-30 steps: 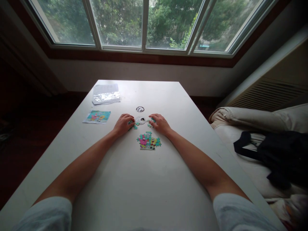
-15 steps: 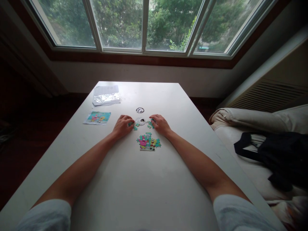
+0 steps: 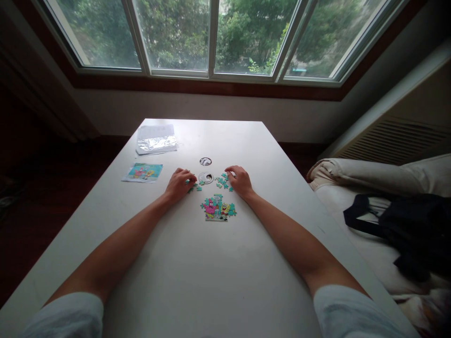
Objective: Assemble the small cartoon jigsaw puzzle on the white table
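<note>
The two hands, left hand and right hand, curled over two clusters of loose pieces; I couldn't tell whether either grip held one. One part-joined puzzle lay nearer the person. Beyond were two discs; leftward, one picture and one packet shared the tabletop.

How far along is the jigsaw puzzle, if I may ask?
The puzzle looks joined across its three cartoon figures and straight bottom edge. The left hand and right hand are at loose pieces; I cannot tell if either holds one. Those pieces remain, with the sides and top still jagged.
</note>
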Demonstrator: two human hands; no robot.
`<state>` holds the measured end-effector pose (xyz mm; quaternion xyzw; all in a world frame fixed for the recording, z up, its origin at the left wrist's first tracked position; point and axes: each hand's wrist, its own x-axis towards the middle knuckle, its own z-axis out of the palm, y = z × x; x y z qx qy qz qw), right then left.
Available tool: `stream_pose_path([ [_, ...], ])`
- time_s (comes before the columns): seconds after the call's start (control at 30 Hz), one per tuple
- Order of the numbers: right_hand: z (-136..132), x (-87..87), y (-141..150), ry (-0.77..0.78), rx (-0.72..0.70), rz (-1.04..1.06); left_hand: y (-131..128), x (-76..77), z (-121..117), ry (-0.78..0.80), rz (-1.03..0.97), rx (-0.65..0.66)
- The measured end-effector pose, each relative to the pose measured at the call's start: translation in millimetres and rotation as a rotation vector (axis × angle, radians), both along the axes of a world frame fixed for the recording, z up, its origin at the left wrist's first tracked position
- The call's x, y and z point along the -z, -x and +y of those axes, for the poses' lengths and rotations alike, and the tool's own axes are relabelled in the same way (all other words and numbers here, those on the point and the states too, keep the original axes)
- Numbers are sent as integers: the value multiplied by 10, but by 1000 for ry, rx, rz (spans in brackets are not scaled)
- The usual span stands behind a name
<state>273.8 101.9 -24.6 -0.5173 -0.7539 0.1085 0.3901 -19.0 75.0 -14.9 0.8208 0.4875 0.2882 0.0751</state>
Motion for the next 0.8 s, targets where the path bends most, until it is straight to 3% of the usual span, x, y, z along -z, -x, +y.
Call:
stream_pose_path([
  [0.33, -44, -42, 10, 23, -100, -6, -29, -63, -90, 74, -270, 19],
  [0.47, -46, -42, 11, 41, -106, -10, -80, -75, -138, 191, -426, 71],
  [0.63, -32, -31, 5, 39, -113, -33, -154, -34, -174, 310, -531, -1],
  [0.8, -65, -57, 16, -17, -147, -68, -237, -43, -202, 397, -681, 31],
])
